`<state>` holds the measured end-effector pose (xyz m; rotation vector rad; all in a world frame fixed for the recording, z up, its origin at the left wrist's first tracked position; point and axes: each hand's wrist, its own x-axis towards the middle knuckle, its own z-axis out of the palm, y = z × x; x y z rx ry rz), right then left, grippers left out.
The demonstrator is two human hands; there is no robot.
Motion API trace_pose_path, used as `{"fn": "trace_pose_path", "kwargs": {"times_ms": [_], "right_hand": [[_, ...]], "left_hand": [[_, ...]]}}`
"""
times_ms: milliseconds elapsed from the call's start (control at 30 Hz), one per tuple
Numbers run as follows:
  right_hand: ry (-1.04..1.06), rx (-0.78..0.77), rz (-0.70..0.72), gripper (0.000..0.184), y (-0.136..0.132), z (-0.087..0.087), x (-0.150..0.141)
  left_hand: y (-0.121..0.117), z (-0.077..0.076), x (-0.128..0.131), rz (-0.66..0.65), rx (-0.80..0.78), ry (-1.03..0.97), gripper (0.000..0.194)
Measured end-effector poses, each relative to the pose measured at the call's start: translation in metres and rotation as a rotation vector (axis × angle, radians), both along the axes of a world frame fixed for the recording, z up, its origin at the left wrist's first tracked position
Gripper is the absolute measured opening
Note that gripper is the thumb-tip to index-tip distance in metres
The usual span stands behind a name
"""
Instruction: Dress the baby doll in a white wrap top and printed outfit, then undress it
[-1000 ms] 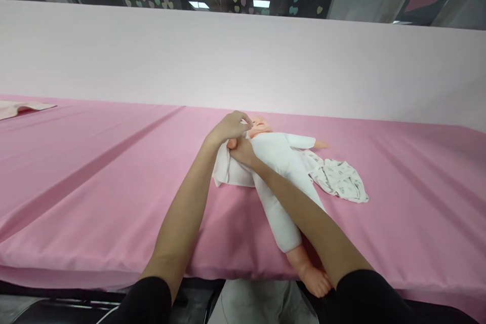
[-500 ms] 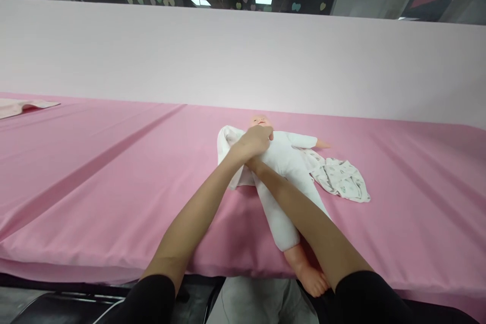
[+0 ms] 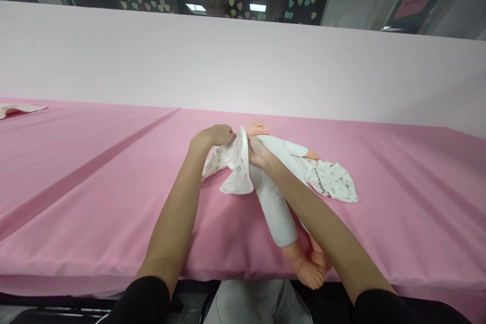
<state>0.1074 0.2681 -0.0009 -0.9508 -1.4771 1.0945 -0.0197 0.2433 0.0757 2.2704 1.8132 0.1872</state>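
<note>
A: What has the left hand [image 3: 214, 136] got?

B: It is pinched onto the upper edge of a white printed garment [image 3: 231, 164], fingers closed on the cloth. The rest of that piece hangs below the pinch and fans out onto the pink table cover [image 3: 94, 182].

A: And the right hand [image 3: 256, 152]?

B: Just beside the left one, on the other side of the same raised fold. It grips the cloth where it meets the baby doll [image 3: 277, 182] at the shoulder (I cannot tell whether the fingers also press the doll's arm underneath). The two hands are near each other, with the fold stretched between them.

A: Where is the doll relative to those hands?

B: Its head [image 3: 257, 127] sits just beyond the right hand. The white body runs from the grip back toward the person, under the right forearm. Its bare feet [image 3: 309, 271] hang over the near table edge.

A: Anything on the far side of the right hand?

B: The doll's other arm reaches away from the grip, and past it lies the rumpled other half of the garment [image 3: 334, 185], flat on the cover and touching the doll's side.

A: Further off?

B: A pale cloth [image 3: 18, 109] lies well away to the left of the left hand, at the frame's edge.
</note>
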Motion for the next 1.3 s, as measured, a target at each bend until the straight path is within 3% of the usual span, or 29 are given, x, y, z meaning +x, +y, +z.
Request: {"fn": "trace_pose_path", "kwargs": {"times_ms": [100, 200, 300, 400, 500, 633, 733, 900, 1067, 1200, 1300], "right_hand": [[0.127, -0.248, 0.160, 0.051, -0.016, 0.001, 0.014], [0.182, -0.339, 0.202, 0.025, -0.022, -0.002, 0.010], [0.043, -0.207, -0.009, 0.033, -0.015, -0.005, 0.015], [-0.183, 0.050, -0.316, 0.036, -0.003, -0.004, 0.040], [-0.381, 0.231, -0.527, 0.031, -0.001, -0.002, 0.066], [-0.614, 0.394, -0.532, 0.014, -0.013, -0.010, 0.079], [-0.744, 0.505, -0.517, 0.020, -0.020, -0.021, 0.088], [-0.730, 0.302, -0.666, 0.030, -0.026, -0.040, 0.130], [-0.805, 0.037, -0.718, 0.029, -0.036, -0.063, 0.168], [-1.108, -0.006, -0.627, 0.034, -0.043, -0.074, 0.173], [-1.156, -0.029, -0.652, 0.036, -0.043, -0.075, 0.171]], "left_hand": [[0.012, -0.012, -0.004, -0.137, -0.202, -0.069, 0.033], [0.018, -0.021, 0.000, -0.251, -0.270, -0.030, 0.027], [0.020, -0.022, 0.001, -0.273, -0.266, -0.008, 0.035], [0.020, -0.021, -0.003, -0.254, -0.240, -0.092, 0.059], [0.023, -0.027, -0.003, -0.216, -0.220, -0.029, 0.085], [0.029, -0.048, 0.011, -0.166, -0.156, 0.130, 0.093], [0.031, -0.060, 0.020, -0.123, -0.160, 0.168, 0.081], [0.030, -0.063, 0.025, -0.130, -0.144, 0.168, 0.074], [0.024, -0.067, 0.039, -0.157, -0.023, 0.156, 0.077], [0.013, -0.065, 0.054, -0.194, 0.034, 0.224, 0.087], [-0.004, -0.054, 0.067, -0.150, -0.023, 0.343, 0.091]]}}
